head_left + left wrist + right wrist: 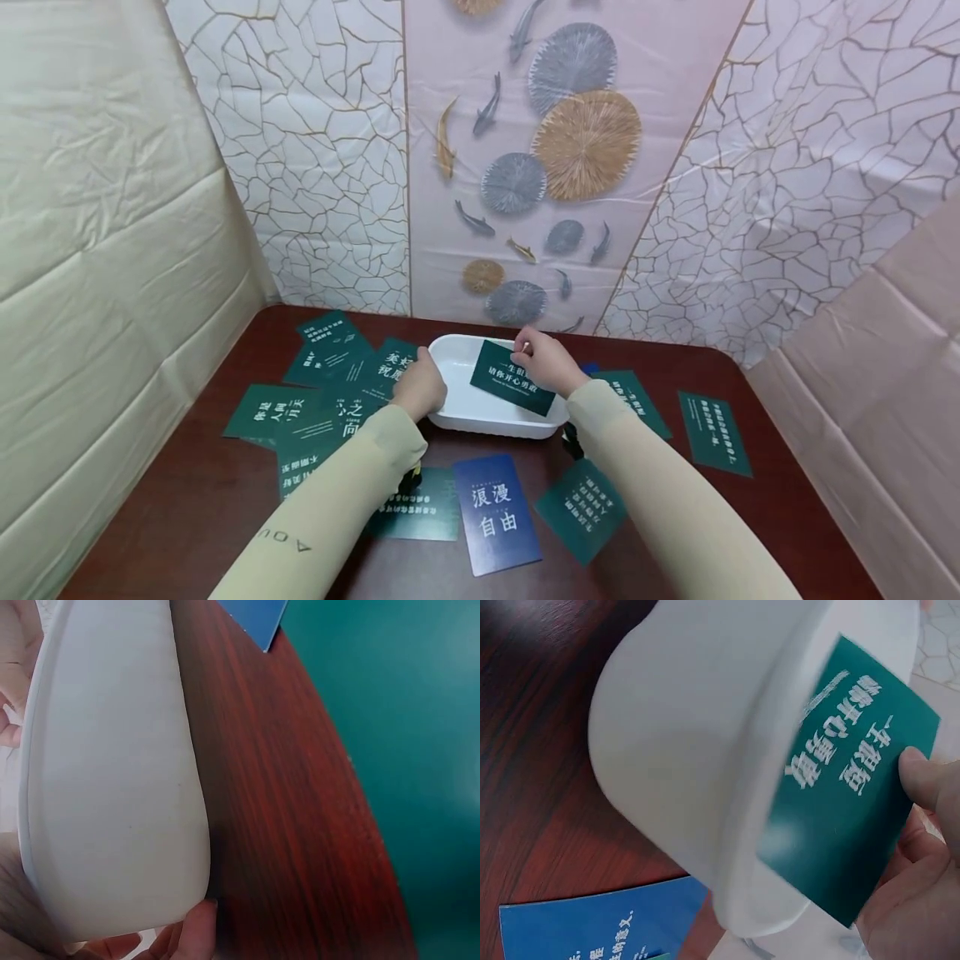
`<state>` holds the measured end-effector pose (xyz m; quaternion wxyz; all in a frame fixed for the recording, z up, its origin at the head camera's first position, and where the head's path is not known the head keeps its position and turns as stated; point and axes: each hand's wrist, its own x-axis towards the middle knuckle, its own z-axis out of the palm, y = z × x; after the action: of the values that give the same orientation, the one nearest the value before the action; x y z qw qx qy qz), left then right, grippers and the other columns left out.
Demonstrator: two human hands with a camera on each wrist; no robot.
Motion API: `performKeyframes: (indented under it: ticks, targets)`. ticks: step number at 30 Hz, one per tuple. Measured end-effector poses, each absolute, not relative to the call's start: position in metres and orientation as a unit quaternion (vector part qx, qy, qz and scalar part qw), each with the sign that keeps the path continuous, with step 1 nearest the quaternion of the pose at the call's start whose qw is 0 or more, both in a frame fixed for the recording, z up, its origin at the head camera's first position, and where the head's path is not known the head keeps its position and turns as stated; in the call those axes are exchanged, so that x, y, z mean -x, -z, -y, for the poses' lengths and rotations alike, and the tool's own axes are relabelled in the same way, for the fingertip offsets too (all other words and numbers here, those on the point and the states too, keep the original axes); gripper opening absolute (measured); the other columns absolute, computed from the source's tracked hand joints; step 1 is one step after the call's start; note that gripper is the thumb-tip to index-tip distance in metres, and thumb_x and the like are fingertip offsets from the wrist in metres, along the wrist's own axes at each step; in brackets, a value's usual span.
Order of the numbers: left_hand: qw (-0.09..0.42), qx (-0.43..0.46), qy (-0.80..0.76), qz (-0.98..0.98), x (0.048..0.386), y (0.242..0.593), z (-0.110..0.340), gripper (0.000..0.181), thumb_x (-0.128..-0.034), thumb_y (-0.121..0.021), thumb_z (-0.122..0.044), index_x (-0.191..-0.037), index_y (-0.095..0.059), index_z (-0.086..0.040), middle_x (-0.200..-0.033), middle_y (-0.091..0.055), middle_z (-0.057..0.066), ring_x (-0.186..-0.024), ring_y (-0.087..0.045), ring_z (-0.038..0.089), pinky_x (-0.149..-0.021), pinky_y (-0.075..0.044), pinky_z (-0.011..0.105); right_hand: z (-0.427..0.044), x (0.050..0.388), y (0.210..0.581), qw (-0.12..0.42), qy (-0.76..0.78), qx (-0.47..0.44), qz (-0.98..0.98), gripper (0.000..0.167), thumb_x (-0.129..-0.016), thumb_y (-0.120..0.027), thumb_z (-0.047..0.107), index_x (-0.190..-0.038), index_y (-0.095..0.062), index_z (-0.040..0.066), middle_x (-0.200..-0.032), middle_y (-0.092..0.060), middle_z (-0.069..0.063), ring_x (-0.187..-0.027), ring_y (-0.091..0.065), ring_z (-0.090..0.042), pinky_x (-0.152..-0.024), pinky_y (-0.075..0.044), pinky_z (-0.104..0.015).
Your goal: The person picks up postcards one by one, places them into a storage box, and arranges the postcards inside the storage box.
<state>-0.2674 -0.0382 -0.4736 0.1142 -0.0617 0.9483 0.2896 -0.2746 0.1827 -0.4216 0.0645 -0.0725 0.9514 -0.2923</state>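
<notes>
Firstly, we find the right hand [545, 362] narrowed in a pinch on a green card [508, 390], its thumb pressed to the printed face and fingers behind. We record this card over the opening of a white tray [483, 423], toward the tray's right end, with white script facing up. We cannot tell whether the card touches the tray.

We observe the left hand [420, 385] gripping the tray's left end; in the left wrist view its fingertips [198, 926] are curled at the lower edge of the wall. Whether the tray's base sits fully on the dark red table [795, 533], we cannot determine.

Nearer the person, we note a blue card [497, 512] lying flat between a glossy green card [427, 508] and a slanted green card [581, 510]. We log an overlapping group of green cards [330, 417] left of the tray and a separate green card [716, 433] at far right. Behind the table we see a patterned cloth [337, 167].
</notes>
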Motion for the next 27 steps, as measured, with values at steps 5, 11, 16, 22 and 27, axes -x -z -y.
performKeyframes:
  ticks: [5,11,16,22,27]
  targets:
    - [0.105,0.061,-0.284,-0.951,0.269,0.477,0.041,0.073,-0.0908,-0.059,-0.009,-0.148,-0.015,0.001,-0.116,-0.058,0.025,-0.099,-0.061,0.033,-0.079,-0.05,0.051,-0.177,0.275,0.424,0.077,0.245,0.072,-0.964,0.017,-0.097,-0.06,0.018,-0.112,-0.052,0.016,-0.108,-0.063,-0.008,-0.087,-0.059,-0.021,-0.078,-0.048,-0.038]
    - [0.103,0.059,-0.289,-0.95,0.27,0.48,0.041,0.074,-0.0902,-0.06,-0.009,-0.148,-0.016,0.001,-0.115,-0.058,0.025,-0.099,-0.06,0.033,-0.079,-0.05,0.052,-0.179,0.274,0.425,0.088,0.206,0.071,-0.972,0.034,-0.093,-0.065,0.01,-0.123,-0.049,0.018,-0.125,-0.058,-0.011,-0.105,-0.059,-0.023,-0.09,-0.048,-0.044]
    - [0.101,0.058,-0.283,-0.952,0.269,0.478,0.039,0.075,-0.09,-0.061,-0.009,-0.149,-0.015,0.001,-0.115,-0.057,0.025,-0.098,-0.06,0.033,-0.08,-0.05,0.051,-0.18,0.278,0.429,0.081,0.172,0.086,-0.978,0.041,-0.093,-0.063,0.007,-0.13,-0.048,0.015,-0.128,-0.056,-0.011,-0.112,-0.056,-0.025,-0.094,-0.045,-0.047]
    - [0.106,0.057,-0.281,-0.952,0.269,0.476,0.036,0.073,-0.0899,-0.061,-0.009,-0.148,-0.017,0.001,-0.114,-0.058,0.024,-0.099,-0.06,0.033,-0.081,-0.05,0.05,-0.177,0.282,0.443,0.074,0.121,0.098,-0.985,0.044,-0.094,-0.063,0.011,-0.135,-0.047,0.016,-0.127,-0.054,-0.01,-0.116,-0.05,-0.026,-0.105,-0.033,-0.049]
    - [0.105,0.059,-0.278,-0.953,0.268,0.474,0.037,0.076,-0.0897,-0.062,-0.009,-0.149,-0.016,0.002,-0.116,-0.057,0.025,-0.099,-0.06,0.033,-0.08,-0.051,0.05,-0.17,0.282,0.448,0.077,0.1,0.124,-0.984,0.045,-0.093,-0.062,0.007,-0.135,-0.049,0.011,-0.129,-0.056,-0.01,-0.118,-0.052,-0.024,-0.104,-0.037,-0.044]
